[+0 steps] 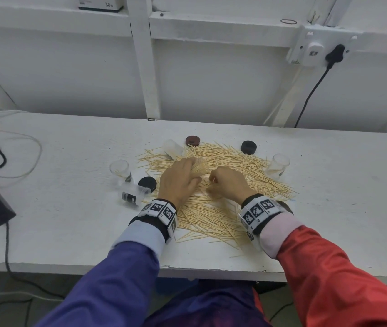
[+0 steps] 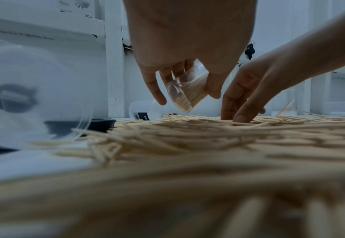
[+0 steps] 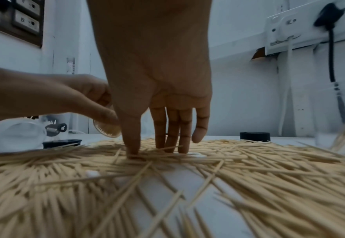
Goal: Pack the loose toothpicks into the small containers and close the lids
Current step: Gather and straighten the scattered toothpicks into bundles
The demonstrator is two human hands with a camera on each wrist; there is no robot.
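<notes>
At centre of the white bench [image 1: 69, 208], left hand [image 1: 178, 182] grips a clear container [image 2: 187, 91], tilted and nearly full, presumably to receive more. Right hand [image 1: 230, 182], fingers [image 3: 132, 141] extended, presses into the loose toothpicks [image 1: 223, 215], apparently gathering. Toothpicks: pale, thin, widely scattered; lids [image 1: 248, 147] off.

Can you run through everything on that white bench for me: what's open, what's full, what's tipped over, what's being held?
Clear plastic container packed with toothpicks: tilted, lidless, gripped by left hand.
Right hand: fingertips down in loose toothpick pile.
Upright clear container, left: open, few toothpicks.
Upright clear container, right: open, few toothpicks.
Labelled clear container: on its side, open.
Far clear container: on its side.
Brown round lid: off, lying loose.
Two black round lids: off.
</notes>
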